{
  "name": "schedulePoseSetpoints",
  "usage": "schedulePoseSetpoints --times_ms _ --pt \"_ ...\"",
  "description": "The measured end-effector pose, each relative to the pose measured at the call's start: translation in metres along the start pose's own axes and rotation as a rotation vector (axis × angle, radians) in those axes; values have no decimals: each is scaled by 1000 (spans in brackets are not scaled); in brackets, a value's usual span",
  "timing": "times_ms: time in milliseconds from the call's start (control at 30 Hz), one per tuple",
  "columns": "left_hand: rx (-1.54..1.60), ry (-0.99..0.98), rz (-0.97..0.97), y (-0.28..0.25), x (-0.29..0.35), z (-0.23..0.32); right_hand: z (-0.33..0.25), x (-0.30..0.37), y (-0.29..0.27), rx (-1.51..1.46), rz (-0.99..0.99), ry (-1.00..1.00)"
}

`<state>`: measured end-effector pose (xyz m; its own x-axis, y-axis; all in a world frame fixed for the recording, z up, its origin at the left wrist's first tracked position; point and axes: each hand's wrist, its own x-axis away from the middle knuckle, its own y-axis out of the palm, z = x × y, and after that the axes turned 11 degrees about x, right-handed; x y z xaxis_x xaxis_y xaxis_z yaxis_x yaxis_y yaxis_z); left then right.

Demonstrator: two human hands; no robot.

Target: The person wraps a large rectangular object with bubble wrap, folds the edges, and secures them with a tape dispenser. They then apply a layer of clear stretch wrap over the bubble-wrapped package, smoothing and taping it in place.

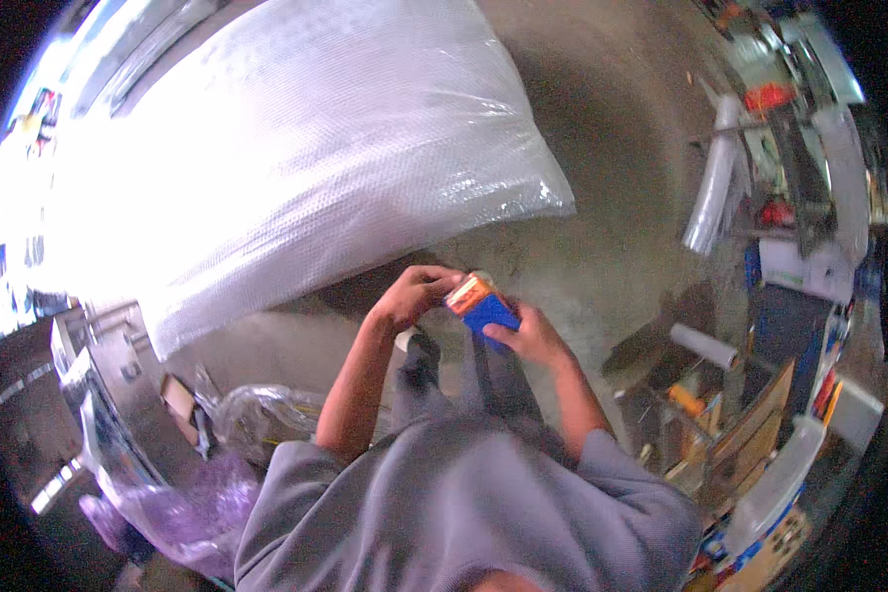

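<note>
In front of my body, my right hand (533, 335) is closed around a small blue and orange box-shaped thing (490, 314). Its orange end tilts up to the left; its exact kind is too blurred to tell. My left hand (419, 296) has its fingers curled together at that orange end, with the fingertips touching or very near it. Whether something small is pinched there is hidden. Just beyond both hands lies a large, flat bundle wrapped in bubble wrap (365, 148), its near edge covered with shiny clear film.
Crumpled clear plastic (266, 409) and purplish film (212, 503) lie at the left, near a metal frame (94, 365). On the right are a long plastic-wrapped roll (715, 187), a shorter pale roll (703, 346) and a wooden-sided rack (750, 434). Concrete floor (602, 247) lies between.
</note>
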<state>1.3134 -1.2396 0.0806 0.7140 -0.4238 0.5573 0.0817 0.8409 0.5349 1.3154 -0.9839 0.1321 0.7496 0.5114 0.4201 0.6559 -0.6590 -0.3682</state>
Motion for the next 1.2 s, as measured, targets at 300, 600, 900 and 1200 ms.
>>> schedulePoseSetpoints --times_ms 300,600,900,1200 --pt "-316 -224 87 -14 -33 13 64 -3 83 -19 110 220" --pt "-1359 575 359 -62 -113 45 105 -70 108 -192 340 99" --pt "-1987 602 640 -200 -215 73 171 -168 161 -420 517 -17" --pt "-1960 -50 -186 -126 -159 1 222 -182 192 -332 654 -77"
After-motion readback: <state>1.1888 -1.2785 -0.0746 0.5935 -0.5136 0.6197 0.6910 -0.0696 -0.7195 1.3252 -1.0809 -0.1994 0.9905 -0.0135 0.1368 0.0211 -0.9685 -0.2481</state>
